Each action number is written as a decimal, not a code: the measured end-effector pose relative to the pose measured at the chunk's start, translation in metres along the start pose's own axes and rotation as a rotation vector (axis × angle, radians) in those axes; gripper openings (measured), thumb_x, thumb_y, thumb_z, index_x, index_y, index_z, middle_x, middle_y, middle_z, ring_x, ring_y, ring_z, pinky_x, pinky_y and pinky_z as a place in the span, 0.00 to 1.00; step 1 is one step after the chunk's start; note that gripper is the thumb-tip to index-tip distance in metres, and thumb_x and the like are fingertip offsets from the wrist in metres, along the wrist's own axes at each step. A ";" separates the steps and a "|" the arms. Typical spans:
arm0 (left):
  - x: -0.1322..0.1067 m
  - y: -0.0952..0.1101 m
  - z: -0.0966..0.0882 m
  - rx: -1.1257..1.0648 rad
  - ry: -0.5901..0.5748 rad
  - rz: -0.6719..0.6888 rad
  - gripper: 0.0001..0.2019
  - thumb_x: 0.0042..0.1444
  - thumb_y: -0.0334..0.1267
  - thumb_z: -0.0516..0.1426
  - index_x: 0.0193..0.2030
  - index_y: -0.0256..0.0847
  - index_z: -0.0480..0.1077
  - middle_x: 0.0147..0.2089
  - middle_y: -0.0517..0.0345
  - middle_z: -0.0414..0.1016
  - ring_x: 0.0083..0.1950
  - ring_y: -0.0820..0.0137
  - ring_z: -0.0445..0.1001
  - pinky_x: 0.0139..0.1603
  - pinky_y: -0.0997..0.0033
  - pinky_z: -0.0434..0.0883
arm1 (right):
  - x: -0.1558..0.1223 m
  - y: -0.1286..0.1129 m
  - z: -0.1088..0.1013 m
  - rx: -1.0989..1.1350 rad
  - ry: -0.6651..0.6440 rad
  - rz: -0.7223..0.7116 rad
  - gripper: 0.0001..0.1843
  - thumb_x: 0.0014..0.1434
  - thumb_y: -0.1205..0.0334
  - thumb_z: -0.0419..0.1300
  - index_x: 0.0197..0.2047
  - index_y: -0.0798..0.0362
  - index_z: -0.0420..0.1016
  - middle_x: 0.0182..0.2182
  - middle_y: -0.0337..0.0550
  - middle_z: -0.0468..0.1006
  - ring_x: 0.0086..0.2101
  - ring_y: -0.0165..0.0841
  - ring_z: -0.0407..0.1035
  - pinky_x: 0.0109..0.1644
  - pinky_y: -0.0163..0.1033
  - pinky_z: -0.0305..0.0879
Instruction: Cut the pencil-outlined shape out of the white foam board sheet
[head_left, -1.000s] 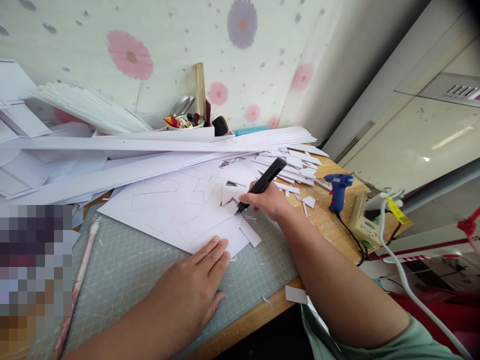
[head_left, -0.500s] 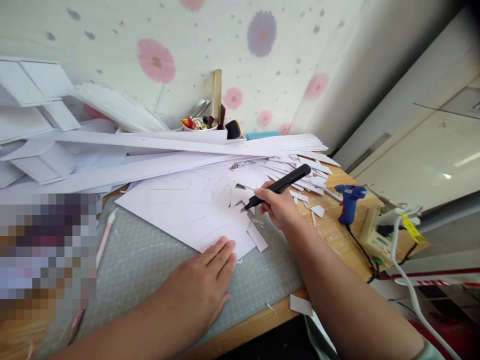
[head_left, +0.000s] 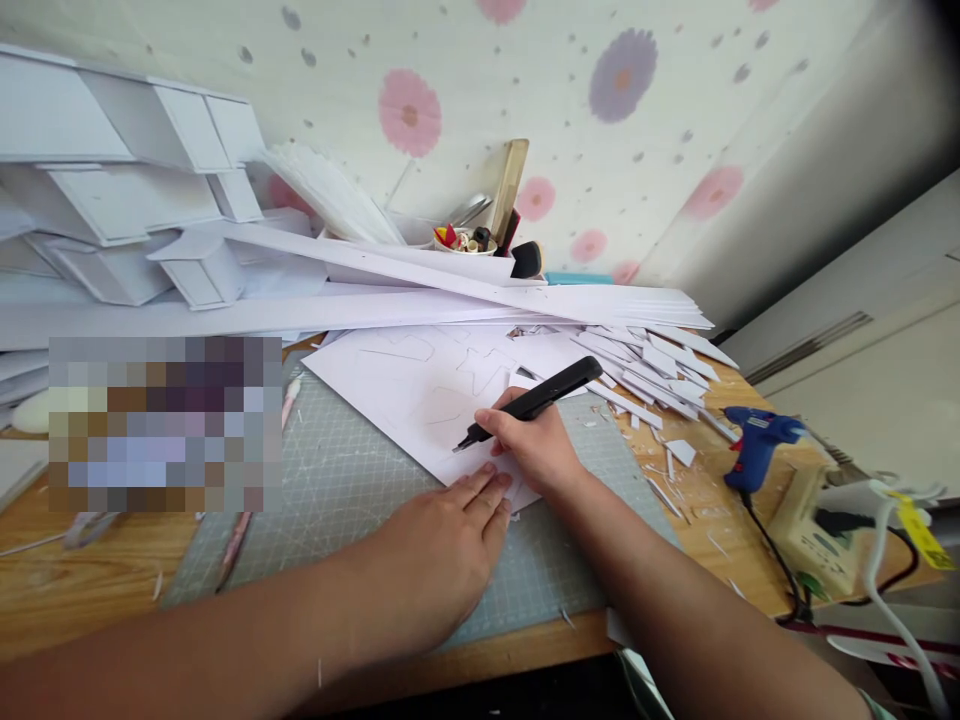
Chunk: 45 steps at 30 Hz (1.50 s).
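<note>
Since the frame half a second ago, the right hand [head_left: 536, 445] has moved left across the sheet and closer to the left hand [head_left: 450, 550], bringing the black cutter's [head_left: 544, 390] tip left of the left fingertips; the view has also swung right to left, showing more of the white box forms [head_left: 172, 130] at far left. The right hand grips the cutter like a pen, its blade pointing left and down at the white sheet [head_left: 382, 380]; whether it touches is too fine to tell. The left hand grasps nothing, fingers straight and together, flat on the sheet's near edge. The sheet, marked with thin drawn outlines, lies on the gray gridded mat [head_left: 352, 490] on the wooden bench [head_left: 112, 590]. White scraps [head_left: 660, 385] lie to the far right, beyond the blue glue gun [head_left: 757, 445].
</note>
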<state>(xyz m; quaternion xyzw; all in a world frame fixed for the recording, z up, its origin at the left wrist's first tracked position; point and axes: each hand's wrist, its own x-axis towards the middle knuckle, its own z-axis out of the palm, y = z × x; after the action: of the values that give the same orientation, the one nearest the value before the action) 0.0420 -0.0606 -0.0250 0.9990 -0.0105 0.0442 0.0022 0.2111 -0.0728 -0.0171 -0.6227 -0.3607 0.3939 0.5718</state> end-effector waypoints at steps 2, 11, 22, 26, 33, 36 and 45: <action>-0.001 0.000 0.001 0.006 0.013 0.000 0.25 0.61 0.35 0.51 0.63 0.21 0.63 0.64 0.28 0.62 0.66 0.48 0.62 0.64 0.55 0.63 | 0.000 0.001 0.001 -0.035 -0.023 -0.002 0.15 0.44 0.55 0.68 0.21 0.53 0.67 0.15 0.32 0.67 0.17 0.26 0.62 0.19 0.32 0.57; -0.001 0.001 0.002 0.026 -0.005 0.007 0.26 0.61 0.36 0.51 0.63 0.21 0.62 0.64 0.27 0.61 0.65 0.48 0.62 0.63 0.54 0.64 | -0.001 0.002 0.001 -0.127 -0.038 -0.010 0.14 0.46 0.56 0.67 0.22 0.53 0.68 0.17 0.34 0.69 0.18 0.27 0.63 0.21 0.33 0.60; 0.000 -0.001 0.000 0.033 -0.019 0.009 0.25 0.62 0.36 0.49 0.63 0.22 0.63 0.63 0.29 0.63 0.65 0.49 0.63 0.63 0.55 0.65 | 0.002 0.000 -0.001 -0.168 -0.039 0.006 0.14 0.45 0.55 0.67 0.21 0.52 0.68 0.18 0.35 0.71 0.19 0.27 0.64 0.22 0.34 0.60; 0.001 -0.001 -0.002 0.026 -0.016 0.013 0.25 0.62 0.37 0.50 0.62 0.21 0.64 0.63 0.28 0.63 0.65 0.49 0.63 0.63 0.55 0.64 | 0.003 0.003 -0.004 -0.164 -0.034 -0.009 0.14 0.44 0.55 0.68 0.21 0.52 0.68 0.18 0.35 0.71 0.19 0.27 0.62 0.22 0.34 0.59; 0.002 -0.002 -0.008 -0.021 -0.076 -0.029 0.25 0.63 0.42 0.53 0.61 0.24 0.65 0.64 0.32 0.63 0.67 0.51 0.60 0.64 0.56 0.63 | 0.004 0.002 -0.010 -0.187 0.003 0.016 0.14 0.44 0.55 0.68 0.21 0.52 0.68 0.17 0.35 0.70 0.19 0.28 0.63 0.22 0.34 0.60; 0.002 -0.002 -0.005 -0.056 -0.054 -0.047 0.25 0.62 0.42 0.54 0.60 0.25 0.66 0.64 0.32 0.62 0.67 0.50 0.60 0.64 0.55 0.64 | 0.005 0.002 -0.013 -0.200 0.021 0.011 0.15 0.45 0.55 0.68 0.21 0.51 0.66 0.17 0.34 0.69 0.18 0.28 0.62 0.21 0.34 0.60; 0.000 -0.004 -0.003 -0.117 -0.038 -0.080 0.24 0.61 0.42 0.55 0.60 0.27 0.67 0.66 0.35 0.61 0.67 0.52 0.60 0.64 0.55 0.65 | 0.005 0.005 -0.023 -0.186 0.055 -0.006 0.15 0.45 0.55 0.67 0.20 0.51 0.66 0.17 0.34 0.67 0.19 0.27 0.62 0.22 0.35 0.62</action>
<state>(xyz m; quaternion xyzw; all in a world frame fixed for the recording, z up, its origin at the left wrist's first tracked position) 0.0422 -0.0561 -0.0221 0.9974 0.0269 0.0242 0.0621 0.2335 -0.0785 -0.0215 -0.6824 -0.3818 0.3400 0.5225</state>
